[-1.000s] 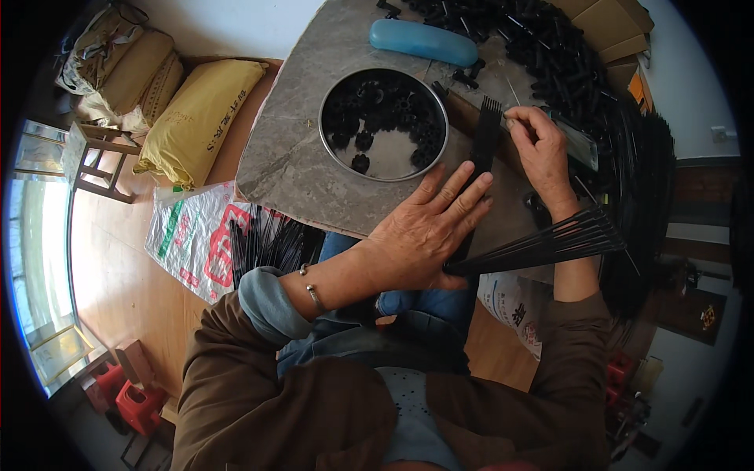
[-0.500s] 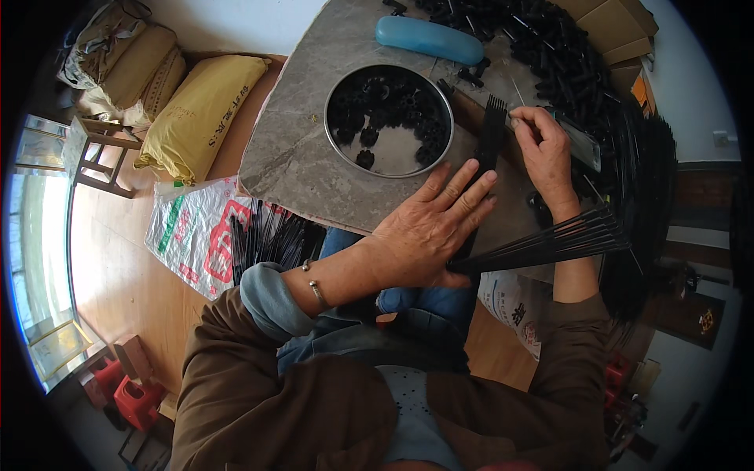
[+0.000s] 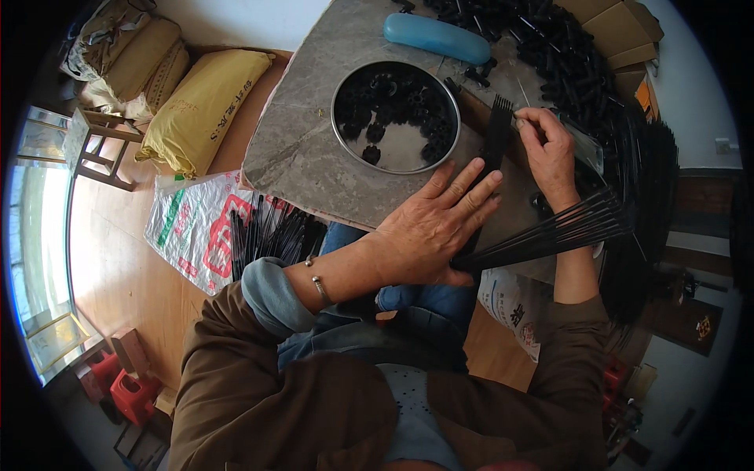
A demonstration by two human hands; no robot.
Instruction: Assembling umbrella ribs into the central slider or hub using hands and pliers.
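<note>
My left hand (image 3: 428, 224) lies palm down with fingers stretched across a row of thin black ribs (image 3: 498, 133), their ends side by side like a comb. A fan of long black rods (image 3: 550, 230) comes out between its thumb and index finger and passes over my right forearm. Beside the comb-like ends, my right hand (image 3: 552, 153) is closed in a pinch; what sits at its fingertips is too small to make out. Left of the ribs stands a round metal tin (image 3: 336, 129) holding several small black toothed parts (image 3: 436, 145).
A blue oblong case (image 3: 436, 39) lies on the grey stone-patterned table (image 3: 294, 133). Behind it is a heap of black tubular parts (image 3: 561, 59), with a cardboard box (image 3: 620, 31) beyond. Long black rods (image 3: 648, 180) are stacked at right. A yellow sack (image 3: 204, 110) rests left.
The table and its things sit slightly further right in the picture. Both hands keep nearly the same pose, the right one still pinching by the rib ends.
</note>
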